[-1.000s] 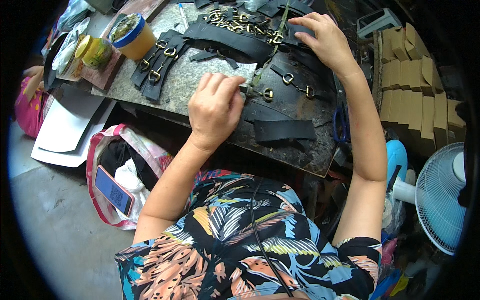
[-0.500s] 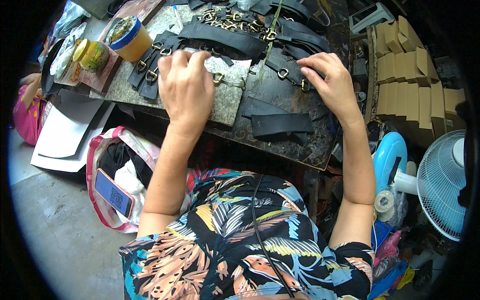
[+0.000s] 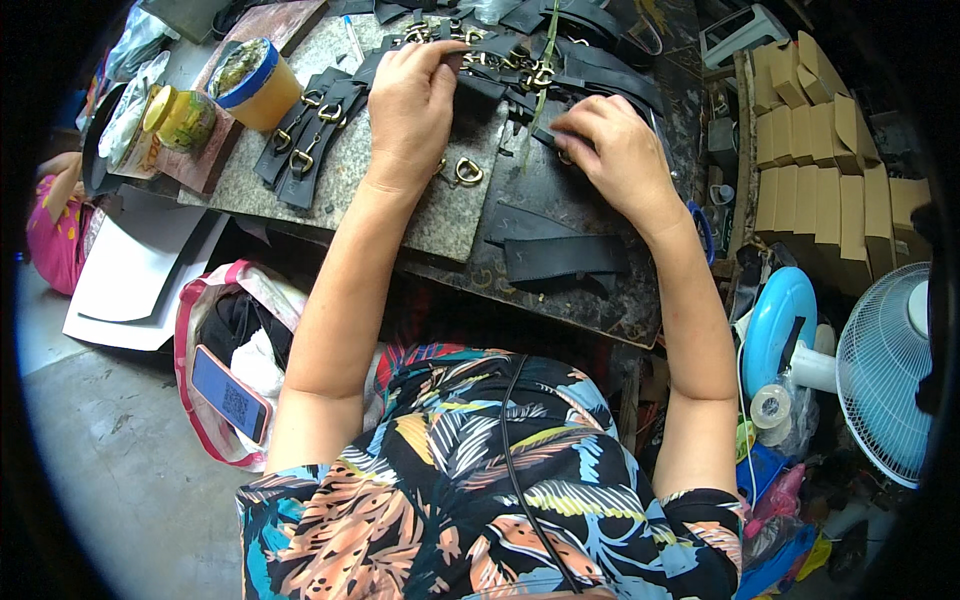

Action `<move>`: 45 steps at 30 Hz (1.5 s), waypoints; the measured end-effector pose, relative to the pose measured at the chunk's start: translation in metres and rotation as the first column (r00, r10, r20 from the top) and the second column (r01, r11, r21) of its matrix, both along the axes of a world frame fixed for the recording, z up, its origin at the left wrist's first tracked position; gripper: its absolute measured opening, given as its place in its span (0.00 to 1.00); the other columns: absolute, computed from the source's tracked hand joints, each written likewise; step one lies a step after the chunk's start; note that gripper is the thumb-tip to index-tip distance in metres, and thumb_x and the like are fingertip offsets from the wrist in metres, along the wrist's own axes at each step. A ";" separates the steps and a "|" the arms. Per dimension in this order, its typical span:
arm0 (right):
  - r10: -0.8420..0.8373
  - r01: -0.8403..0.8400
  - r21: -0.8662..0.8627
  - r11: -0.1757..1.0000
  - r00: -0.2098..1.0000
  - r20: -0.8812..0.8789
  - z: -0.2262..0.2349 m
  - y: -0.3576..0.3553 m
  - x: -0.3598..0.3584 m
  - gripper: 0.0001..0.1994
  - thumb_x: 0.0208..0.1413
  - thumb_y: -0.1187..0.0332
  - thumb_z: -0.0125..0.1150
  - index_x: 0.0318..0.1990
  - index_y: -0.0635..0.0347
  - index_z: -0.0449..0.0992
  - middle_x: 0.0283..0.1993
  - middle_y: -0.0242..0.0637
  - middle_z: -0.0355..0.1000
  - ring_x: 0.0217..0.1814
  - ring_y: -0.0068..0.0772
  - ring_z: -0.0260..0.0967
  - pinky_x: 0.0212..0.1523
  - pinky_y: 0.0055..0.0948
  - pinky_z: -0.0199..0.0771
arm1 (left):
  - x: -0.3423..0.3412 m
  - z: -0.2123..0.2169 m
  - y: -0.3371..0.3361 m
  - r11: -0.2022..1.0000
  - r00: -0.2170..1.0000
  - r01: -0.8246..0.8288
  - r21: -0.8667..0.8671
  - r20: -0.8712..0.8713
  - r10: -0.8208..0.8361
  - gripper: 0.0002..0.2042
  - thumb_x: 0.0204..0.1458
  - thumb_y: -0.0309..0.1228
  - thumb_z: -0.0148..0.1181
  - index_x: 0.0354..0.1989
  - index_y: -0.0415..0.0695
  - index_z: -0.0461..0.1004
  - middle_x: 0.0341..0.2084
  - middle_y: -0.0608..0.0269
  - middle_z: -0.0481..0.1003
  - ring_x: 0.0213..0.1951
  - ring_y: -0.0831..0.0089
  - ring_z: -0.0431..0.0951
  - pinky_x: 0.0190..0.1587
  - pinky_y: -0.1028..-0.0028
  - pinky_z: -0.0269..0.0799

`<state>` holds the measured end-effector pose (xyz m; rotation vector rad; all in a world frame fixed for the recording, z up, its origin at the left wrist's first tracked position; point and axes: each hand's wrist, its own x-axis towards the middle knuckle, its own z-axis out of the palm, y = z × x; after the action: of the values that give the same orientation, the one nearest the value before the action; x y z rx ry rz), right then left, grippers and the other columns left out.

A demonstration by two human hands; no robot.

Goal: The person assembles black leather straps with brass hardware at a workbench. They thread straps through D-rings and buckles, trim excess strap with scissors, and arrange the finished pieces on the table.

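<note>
Nearest to me on the worn dark workbench (image 3: pixel 640 325) lies a flat black leather strap piece (image 3: pixel 565 257), well apart from both my hands and untouched. Just beyond it, on the speckled grey stone slab (image 3: pixel 440 215), a loose brass D-shaped ring (image 3: pixel 468 172) sits beside my left wrist. My right hand (image 3: pixel 610 150) rests knuckles-up on the dark surface, fingers curled narrow and pressing down on a small black leather strip (image 3: pixel 545 135) whose end pokes out to the left of my fingertips; whether I am pinching it or only pinning it flat I cannot tell, since my own fingers cover the contact. My left hand (image 3: pixel 412 100) reaches farther, fingers bent and close together over the near edge of the heap of black leather straps with brass buckles (image 3: pixel 520 60); it seems to grip one strap end, though the knuckles hide what lies beneath. To do this well, I judge I should keep the right hand's strip pinned flat and square while the left draws a single strap free (the buckles overlap and could snag on their neighbours), lifting rather than dragging. To the far left, a second bunch of finished black buckled straps (image 3: pixel 305 135) lies on the slab, with a yellow tub with a blue rim (image 3: pixel 250 85) beyond it. The top of the heap is cut off by the frame's edge, and the dark leather blurs together, so I cannot count the straps.
</note>
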<state>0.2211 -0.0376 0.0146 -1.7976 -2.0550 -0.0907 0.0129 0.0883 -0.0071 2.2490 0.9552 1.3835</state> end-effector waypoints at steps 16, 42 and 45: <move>-0.127 0.138 0.010 0.990 0.934 -0.334 0.001 0.027 -0.009 0.08 0.60 0.64 0.60 0.40 0.49 0.85 0.40 0.34 0.77 0.48 0.39 0.75 0.49 0.38 0.77 | -0.005 0.000 0.008 0.979 0.682 0.169 -0.113 0.731 -0.033 0.11 0.70 0.24 0.49 0.56 0.39 0.75 0.48 0.61 0.80 0.51 0.77 0.78 0.55 0.77 0.73; 0.146 -0.145 0.011 0.989 0.988 -0.060 0.009 0.005 -0.070 0.13 0.48 0.62 0.74 0.41 0.52 0.83 0.40 0.33 0.75 0.47 0.39 0.75 0.47 0.37 0.77 | -0.004 0.010 0.001 0.966 1.000 -0.019 0.256 0.021 0.014 0.26 0.46 0.18 0.51 0.56 0.43 0.78 0.55 0.44 0.77 0.59 0.46 0.73 0.65 0.58 0.66; 0.119 -0.120 -0.011 0.993 0.988 -0.098 0.006 0.003 -0.063 0.10 0.53 0.65 0.70 0.42 0.55 0.84 0.38 0.34 0.76 0.43 0.40 0.76 0.44 0.36 0.76 | -0.014 0.026 -0.009 0.950 0.997 -0.057 0.308 0.063 0.039 0.20 0.46 0.19 0.55 0.50 0.43 0.80 0.50 0.48 0.78 0.53 0.47 0.76 0.58 0.56 0.70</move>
<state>0.1584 -0.0343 0.0207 -1.6500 -2.0939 0.0474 -0.0011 0.0790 0.0191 2.4047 0.8266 1.7139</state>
